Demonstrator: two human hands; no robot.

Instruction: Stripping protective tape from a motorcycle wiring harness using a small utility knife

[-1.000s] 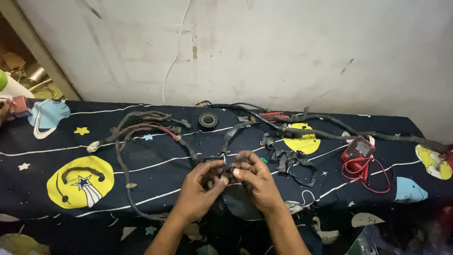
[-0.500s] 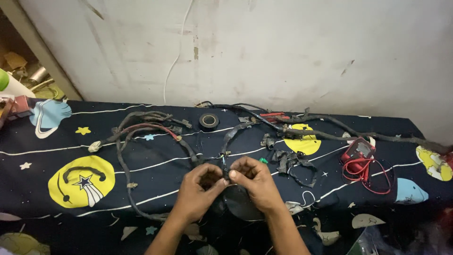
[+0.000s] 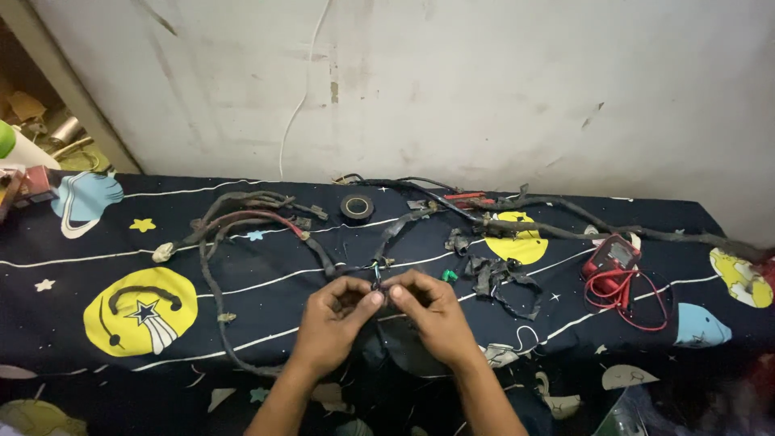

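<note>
- The worktop [image 3: 266, 299] stands against a pale wall, covered by a dark cloth printed with yellow planets, stars and white lines.
- A long wire bundle [image 3: 242, 222] lies looped at centre-left and runs towards the front edge.
- A roll of black tape [image 3: 357, 207] lies flat near the back.
- Another dark cable [image 3: 565, 222] stretches along the back to the right edge.
- Scraps of black tape [image 3: 496, 278] lie at centre-right.
- A red meter [image 3: 613, 256] with coiled red leads [image 3: 626, 292] rests on the right.
- A small green piece [image 3: 449, 275] lies beside the scraps.
</note>
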